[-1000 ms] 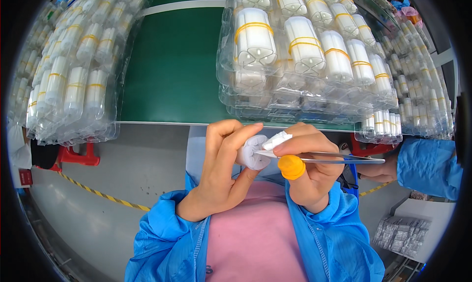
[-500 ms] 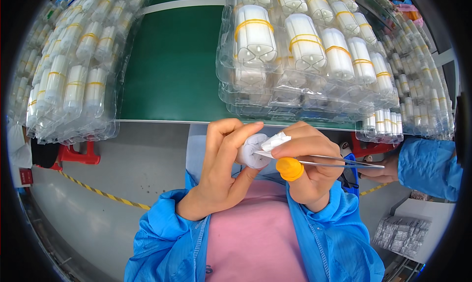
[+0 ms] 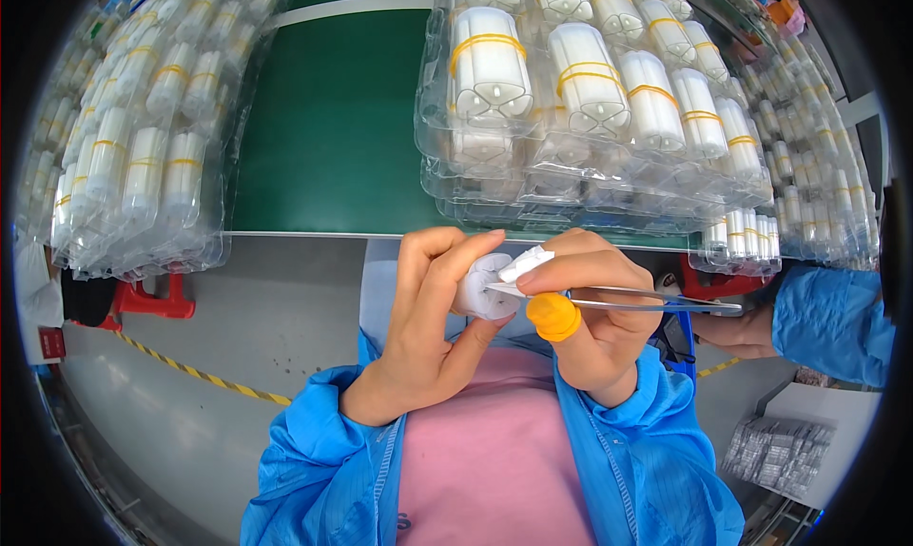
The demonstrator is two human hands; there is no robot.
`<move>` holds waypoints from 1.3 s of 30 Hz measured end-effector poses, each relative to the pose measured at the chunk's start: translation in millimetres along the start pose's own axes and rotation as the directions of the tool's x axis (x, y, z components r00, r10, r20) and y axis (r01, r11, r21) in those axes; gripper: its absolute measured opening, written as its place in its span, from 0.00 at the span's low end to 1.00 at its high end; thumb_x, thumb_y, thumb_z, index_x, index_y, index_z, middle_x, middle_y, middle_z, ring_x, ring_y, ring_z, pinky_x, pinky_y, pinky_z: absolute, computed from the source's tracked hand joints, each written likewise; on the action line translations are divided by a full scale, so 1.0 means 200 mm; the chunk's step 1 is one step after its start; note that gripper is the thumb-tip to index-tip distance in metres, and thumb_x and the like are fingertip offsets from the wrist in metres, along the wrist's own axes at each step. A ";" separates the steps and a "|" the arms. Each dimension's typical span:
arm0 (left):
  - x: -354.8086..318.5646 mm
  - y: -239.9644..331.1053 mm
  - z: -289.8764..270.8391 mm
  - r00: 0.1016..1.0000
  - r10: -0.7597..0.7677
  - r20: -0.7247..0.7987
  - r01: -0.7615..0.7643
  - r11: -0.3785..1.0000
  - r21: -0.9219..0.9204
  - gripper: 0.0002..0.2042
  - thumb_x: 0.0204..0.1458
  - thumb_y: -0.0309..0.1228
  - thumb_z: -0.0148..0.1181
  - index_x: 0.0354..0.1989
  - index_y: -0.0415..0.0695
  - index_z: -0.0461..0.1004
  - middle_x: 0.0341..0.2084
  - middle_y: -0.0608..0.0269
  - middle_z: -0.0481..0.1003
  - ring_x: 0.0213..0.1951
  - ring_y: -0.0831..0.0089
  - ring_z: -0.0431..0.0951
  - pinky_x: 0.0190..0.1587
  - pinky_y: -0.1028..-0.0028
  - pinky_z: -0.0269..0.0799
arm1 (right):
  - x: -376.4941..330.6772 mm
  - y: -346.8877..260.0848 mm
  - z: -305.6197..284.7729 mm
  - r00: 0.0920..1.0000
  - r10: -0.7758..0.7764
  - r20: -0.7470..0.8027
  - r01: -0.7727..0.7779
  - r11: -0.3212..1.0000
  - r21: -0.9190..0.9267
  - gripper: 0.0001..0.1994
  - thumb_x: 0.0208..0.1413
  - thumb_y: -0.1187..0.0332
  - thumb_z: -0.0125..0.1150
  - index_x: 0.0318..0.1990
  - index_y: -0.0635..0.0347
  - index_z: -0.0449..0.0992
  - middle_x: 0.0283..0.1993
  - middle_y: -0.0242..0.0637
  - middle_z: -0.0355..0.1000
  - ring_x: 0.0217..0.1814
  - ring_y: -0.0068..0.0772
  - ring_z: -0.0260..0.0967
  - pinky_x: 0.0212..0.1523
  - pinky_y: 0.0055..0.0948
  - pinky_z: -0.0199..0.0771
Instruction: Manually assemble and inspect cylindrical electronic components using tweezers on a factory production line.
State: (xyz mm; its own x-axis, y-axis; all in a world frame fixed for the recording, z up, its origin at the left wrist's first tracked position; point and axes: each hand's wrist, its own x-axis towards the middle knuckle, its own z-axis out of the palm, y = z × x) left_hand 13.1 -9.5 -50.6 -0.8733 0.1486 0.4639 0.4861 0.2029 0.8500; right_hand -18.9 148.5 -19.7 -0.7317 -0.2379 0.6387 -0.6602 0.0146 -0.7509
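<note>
Roll (image 3: 482,299), grasped in the left hand (image 3: 418,327), lies just left of the right hand (image 3: 604,332), its end face turned toward the tweezers (image 3: 699,306) pinched there.

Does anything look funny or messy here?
Two small things. The right hand has a yellow cover on its thumb, odd because the left hand looks bare. And dark specks dot the grey floor at left, like dirt, perhaps.
</note>
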 end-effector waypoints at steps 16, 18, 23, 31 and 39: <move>0.00 0.01 0.00 1.000 -0.013 -0.001 0.013 1.000 -0.025 0.28 0.39 0.17 0.62 0.54 0.37 0.64 0.42 0.51 0.61 0.42 0.61 0.65 0.43 0.71 0.64 | 0.00 -0.01 -0.01 1.000 -0.008 0.005 0.008 0.999 -0.034 0.08 0.42 0.75 0.66 0.33 0.64 0.77 0.30 0.40 0.75 0.29 0.35 0.72 0.29 0.25 0.70; 0.00 0.01 0.00 1.000 0.001 0.003 -0.001 1.000 -0.005 0.28 0.39 0.17 0.62 0.54 0.37 0.65 0.42 0.51 0.61 0.41 0.61 0.65 0.43 0.71 0.64 | 0.00 -0.02 0.00 1.000 0.007 0.022 -0.006 0.998 -0.064 0.08 0.41 0.76 0.65 0.32 0.64 0.77 0.29 0.40 0.75 0.29 0.36 0.72 0.29 0.25 0.70; 0.01 -0.01 -0.02 0.998 0.058 0.016 -0.059 0.994 0.092 0.28 0.38 0.17 0.63 0.53 0.37 0.66 0.42 0.52 0.61 0.41 0.62 0.66 0.42 0.72 0.65 | 0.03 -0.04 0.01 0.996 0.001 0.085 0.012 0.989 -0.147 0.08 0.40 0.77 0.65 0.31 0.63 0.77 0.29 0.40 0.74 0.28 0.38 0.71 0.29 0.27 0.69; 0.00 0.00 -0.01 0.999 0.013 -0.036 -0.014 0.999 -0.035 0.26 0.39 0.17 0.63 0.52 0.37 0.67 0.42 0.52 0.62 0.41 0.64 0.66 0.42 0.73 0.65 | 0.00 -0.01 -0.01 1.000 0.026 0.012 -0.026 0.999 0.039 0.08 0.43 0.76 0.65 0.34 0.64 0.77 0.31 0.41 0.75 0.30 0.35 0.73 0.31 0.25 0.71; -0.01 0.00 0.00 0.999 -0.034 -0.034 0.031 0.998 -0.061 0.26 0.39 0.17 0.63 0.51 0.37 0.67 0.42 0.52 0.62 0.41 0.64 0.66 0.42 0.72 0.65 | 0.01 -0.03 0.00 0.999 0.025 0.039 -0.023 0.997 -0.068 0.09 0.41 0.75 0.66 0.33 0.63 0.78 0.30 0.41 0.75 0.30 0.35 0.73 0.30 0.25 0.71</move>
State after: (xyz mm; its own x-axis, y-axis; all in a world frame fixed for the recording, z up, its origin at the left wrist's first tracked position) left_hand 14.6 -10.6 -50.9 -0.8897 0.1086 0.4433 0.4555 0.1484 0.8778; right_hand -15.6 147.3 -13.6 -0.7411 -0.2753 0.6124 -0.6534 0.0861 -0.7521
